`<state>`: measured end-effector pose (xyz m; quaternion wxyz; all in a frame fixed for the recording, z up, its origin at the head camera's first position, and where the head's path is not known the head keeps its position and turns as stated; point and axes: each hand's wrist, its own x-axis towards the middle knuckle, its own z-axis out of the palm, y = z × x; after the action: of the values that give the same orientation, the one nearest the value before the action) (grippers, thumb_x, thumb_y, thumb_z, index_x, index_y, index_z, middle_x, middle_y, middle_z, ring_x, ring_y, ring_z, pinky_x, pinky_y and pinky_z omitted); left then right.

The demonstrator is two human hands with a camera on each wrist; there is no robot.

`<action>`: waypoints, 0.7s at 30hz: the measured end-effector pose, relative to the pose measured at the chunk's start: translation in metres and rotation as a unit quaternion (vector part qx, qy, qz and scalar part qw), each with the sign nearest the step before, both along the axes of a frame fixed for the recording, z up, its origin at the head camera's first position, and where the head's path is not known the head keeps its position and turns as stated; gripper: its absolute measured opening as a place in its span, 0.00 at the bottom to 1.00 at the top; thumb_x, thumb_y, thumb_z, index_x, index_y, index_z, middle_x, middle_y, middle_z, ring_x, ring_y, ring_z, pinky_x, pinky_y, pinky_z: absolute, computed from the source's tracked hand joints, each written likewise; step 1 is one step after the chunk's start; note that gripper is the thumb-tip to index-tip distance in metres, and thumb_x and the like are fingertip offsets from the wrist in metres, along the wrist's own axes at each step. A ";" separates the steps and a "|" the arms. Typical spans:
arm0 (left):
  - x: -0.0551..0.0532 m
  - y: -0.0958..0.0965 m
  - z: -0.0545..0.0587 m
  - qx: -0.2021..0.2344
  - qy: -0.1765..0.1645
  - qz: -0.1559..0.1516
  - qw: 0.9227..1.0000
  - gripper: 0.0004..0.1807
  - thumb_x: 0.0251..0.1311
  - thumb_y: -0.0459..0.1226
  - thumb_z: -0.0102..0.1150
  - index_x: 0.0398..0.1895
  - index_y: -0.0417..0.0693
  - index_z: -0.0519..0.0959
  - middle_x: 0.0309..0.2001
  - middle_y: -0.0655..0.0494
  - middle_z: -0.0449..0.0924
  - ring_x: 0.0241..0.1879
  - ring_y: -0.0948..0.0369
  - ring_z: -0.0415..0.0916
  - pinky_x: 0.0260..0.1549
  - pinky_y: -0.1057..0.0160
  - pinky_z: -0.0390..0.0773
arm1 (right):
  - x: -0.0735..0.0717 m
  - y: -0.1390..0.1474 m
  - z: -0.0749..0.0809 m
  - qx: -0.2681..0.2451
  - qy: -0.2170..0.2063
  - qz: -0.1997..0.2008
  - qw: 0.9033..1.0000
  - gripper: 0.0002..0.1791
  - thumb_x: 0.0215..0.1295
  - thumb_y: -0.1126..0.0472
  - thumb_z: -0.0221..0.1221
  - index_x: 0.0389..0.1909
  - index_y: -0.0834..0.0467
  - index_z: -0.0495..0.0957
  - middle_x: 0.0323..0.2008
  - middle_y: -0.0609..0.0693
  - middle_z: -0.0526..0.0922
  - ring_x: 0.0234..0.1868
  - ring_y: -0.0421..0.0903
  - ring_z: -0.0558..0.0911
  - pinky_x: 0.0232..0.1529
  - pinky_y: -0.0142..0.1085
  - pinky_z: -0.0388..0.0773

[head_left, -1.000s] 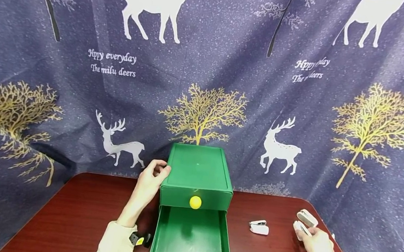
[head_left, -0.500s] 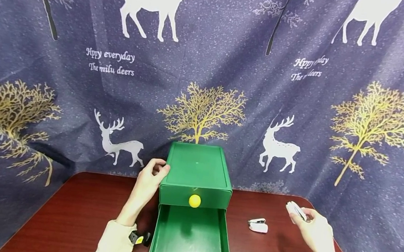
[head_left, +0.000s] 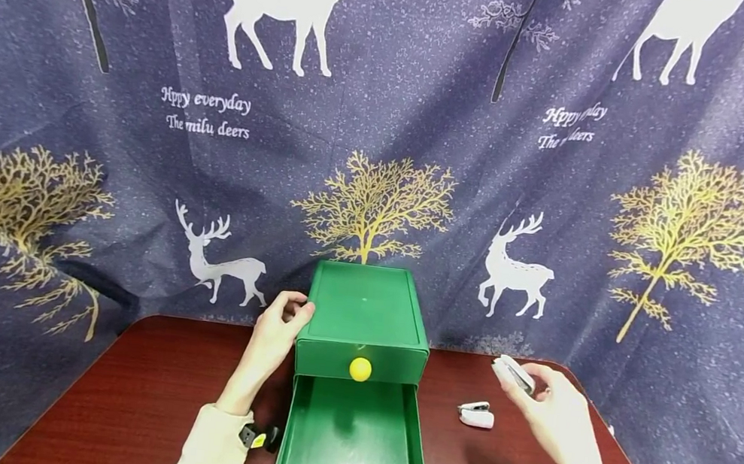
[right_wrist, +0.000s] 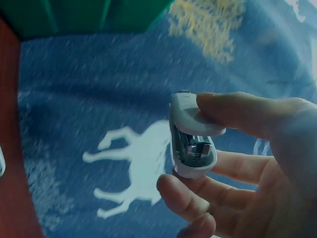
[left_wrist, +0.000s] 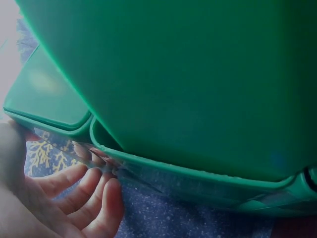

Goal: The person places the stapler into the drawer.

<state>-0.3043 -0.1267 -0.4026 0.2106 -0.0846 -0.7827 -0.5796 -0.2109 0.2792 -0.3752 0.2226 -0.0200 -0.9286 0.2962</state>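
My right hand (head_left: 553, 414) pinches a small white stapler (right_wrist: 192, 141), raised over the right side of the table. In the right wrist view the thumb lies on its top, fingers lie below it, and the metal inside shows between its parted halves. A second white stapler (head_left: 477, 415) lies on the table, left of that hand. My left hand (head_left: 275, 335) touches the left side of a green drawer cabinet (head_left: 364, 307), its fingers bent loosely along the wall in the left wrist view. The cabinet's lower drawer (head_left: 351, 430) is pulled out and holds nothing; the upper drawer (head_left: 324, 359) is closed.
A reddish-brown table (head_left: 123, 395) carries the cabinet. Close behind it hangs a dark blue cloth (head_left: 425, 116) printed with deer and trees. Each drawer front has a round yellow knob (head_left: 360, 369).
My right hand has lifted the stapler off the table and carried it left and up. Another white object near its pickup spot is now out of sight. The left hand stays on the cabinet.
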 end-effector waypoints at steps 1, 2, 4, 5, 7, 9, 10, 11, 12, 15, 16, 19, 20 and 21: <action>0.000 0.000 0.000 0.000 0.001 0.000 1.000 0.15 0.66 0.46 0.61 0.50 0.48 0.78 0.36 0.54 0.75 0.31 0.57 0.71 0.26 0.65 0.74 | 0.002 -0.005 0.002 0.002 -0.001 0.005 1.000 0.27 0.59 0.34 0.63 0.46 0.52 0.81 0.33 0.49 0.81 0.31 0.46 0.76 0.31 0.41 0.71; 0.000 0.000 0.000 0.000 0.001 0.000 1.000 0.15 0.66 0.46 0.61 0.50 0.48 0.78 0.36 0.54 0.75 0.31 0.58 0.71 0.26 0.65 0.74 | 0.004 -0.009 0.004 0.007 -0.002 0.009 1.000 0.27 0.59 0.35 0.63 0.46 0.52 0.81 0.34 0.50 0.80 0.33 0.46 0.77 0.31 0.41 0.71; -0.001 0.000 0.000 0.000 0.001 0.000 1.000 0.15 0.66 0.46 0.61 0.50 0.48 0.78 0.36 0.53 0.75 0.30 0.58 0.71 0.26 0.65 0.73 | 0.009 -0.018 0.007 0.017 0.000 0.021 1.000 0.27 0.58 0.36 0.64 0.48 0.53 0.80 0.37 0.50 0.80 0.37 0.47 0.77 0.35 0.42 0.72; -0.001 0.000 0.000 0.000 0.000 -0.001 1.000 0.15 0.66 0.46 0.61 0.50 0.48 0.78 0.36 0.53 0.75 0.30 0.57 0.71 0.26 0.65 0.73 | 0.011 -0.022 0.008 0.020 0.001 0.026 0.999 0.27 0.58 0.37 0.64 0.48 0.53 0.80 0.36 0.50 0.79 0.36 0.47 0.77 0.35 0.42 0.71; 0.000 0.000 0.000 0.002 0.000 -0.002 1.000 0.15 0.66 0.46 0.60 0.50 0.48 0.78 0.36 0.53 0.75 0.30 0.57 0.71 0.26 0.65 0.73 | 0.016 -0.030 0.011 0.032 0.010 0.039 0.999 0.26 0.58 0.38 0.65 0.48 0.53 0.80 0.35 0.49 0.78 0.37 0.46 0.75 0.35 0.41 0.71; 0.001 0.001 0.000 0.004 -0.001 -0.003 1.000 0.15 0.66 0.46 0.60 0.50 0.48 0.78 0.36 0.53 0.75 0.30 0.57 0.71 0.25 0.65 0.73 | 0.021 -0.037 0.013 0.038 0.016 0.048 0.998 0.25 0.59 0.38 0.65 0.48 0.52 0.81 0.33 0.46 0.76 0.35 0.43 0.73 0.34 0.39 0.69; 0.001 0.001 0.000 0.004 -0.001 -0.003 1.000 0.15 0.66 0.46 0.60 0.50 0.49 0.78 0.36 0.53 0.75 0.30 0.57 0.71 0.25 0.65 0.73 | 0.023 -0.041 0.014 0.041 0.020 0.052 0.998 0.24 0.59 0.38 0.65 0.47 0.51 0.81 0.31 0.45 0.75 0.33 0.43 0.72 0.33 0.38 0.69; 0.001 0.002 0.000 0.004 -0.001 -0.003 1.000 0.15 0.66 0.46 0.60 0.50 0.49 0.78 0.36 0.53 0.75 0.30 0.57 0.71 0.25 0.65 0.73 | 0.025 -0.044 0.015 0.045 0.023 0.057 0.997 0.22 0.60 0.38 0.65 0.46 0.49 0.81 0.30 0.43 0.74 0.32 0.41 0.72 0.32 0.37 0.68; 0.001 0.002 0.000 0.004 -0.001 -0.003 1.000 0.15 0.66 0.46 0.60 0.50 0.49 0.78 0.36 0.53 0.75 0.30 0.57 0.71 0.25 0.65 0.73 | 0.027 -0.047 0.015 0.051 0.029 0.062 0.996 0.21 0.59 0.39 0.65 0.46 0.48 0.81 0.29 0.42 0.73 0.32 0.40 0.71 0.31 0.36 0.68; 0.001 0.002 0.001 0.002 -0.003 -0.004 1.000 0.15 0.66 0.46 0.60 0.50 0.49 0.78 0.36 0.53 0.75 0.30 0.57 0.71 0.25 0.65 0.73 | 0.033 -0.058 0.016 0.057 0.039 0.077 0.995 0.17 0.58 0.43 0.68 0.44 0.45 0.81 0.27 0.39 0.73 0.29 0.37 0.71 0.29 0.34 0.68; 0.001 0.002 0.001 0.002 -0.003 -0.005 1.000 0.15 0.66 0.45 0.60 0.50 0.49 0.78 0.36 0.53 0.75 0.30 0.57 0.71 0.26 0.65 0.73 | 0.034 -0.061 0.016 0.060 0.042 0.081 0.994 0.16 0.57 0.44 0.69 0.43 0.44 0.81 0.27 0.38 0.73 0.28 0.36 0.71 0.29 0.34 0.69; 0.001 0.001 0.001 0.004 -0.006 -0.006 1.000 0.15 0.66 0.45 0.60 0.50 0.48 0.77 0.36 0.53 0.75 0.30 0.57 0.71 0.25 0.65 0.74 | 0.036 -0.074 0.015 0.062 0.038 0.094 0.993 0.16 0.54 0.47 0.71 0.43 0.42 0.80 0.29 0.34 0.74 0.29 0.35 0.71 0.30 0.35 0.70; 0.001 0.001 0.001 0.004 -0.006 -0.004 1.000 0.15 0.66 0.44 0.60 0.50 0.48 0.77 0.36 0.53 0.75 0.30 0.57 0.71 0.25 0.65 0.74 | 0.036 -0.079 0.013 0.065 0.036 0.099 0.992 0.16 0.53 0.48 0.72 0.42 0.41 0.80 0.29 0.32 0.74 0.29 0.34 0.72 0.30 0.36 0.70; 0.000 0.000 0.001 0.003 -0.006 -0.003 1.000 0.15 0.66 0.44 0.60 0.50 0.48 0.77 0.36 0.52 0.75 0.30 0.57 0.71 0.25 0.65 0.74 | 0.035 -0.084 0.012 0.067 0.034 0.103 0.992 0.16 0.53 0.48 0.72 0.42 0.41 0.80 0.30 0.31 0.74 0.30 0.34 0.72 0.31 0.36 0.71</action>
<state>-0.3039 -0.1263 -0.4016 0.2040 -0.0830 -0.7817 -0.5835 -0.1756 0.1950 -0.3629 0.2236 0.1007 -0.9353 0.2551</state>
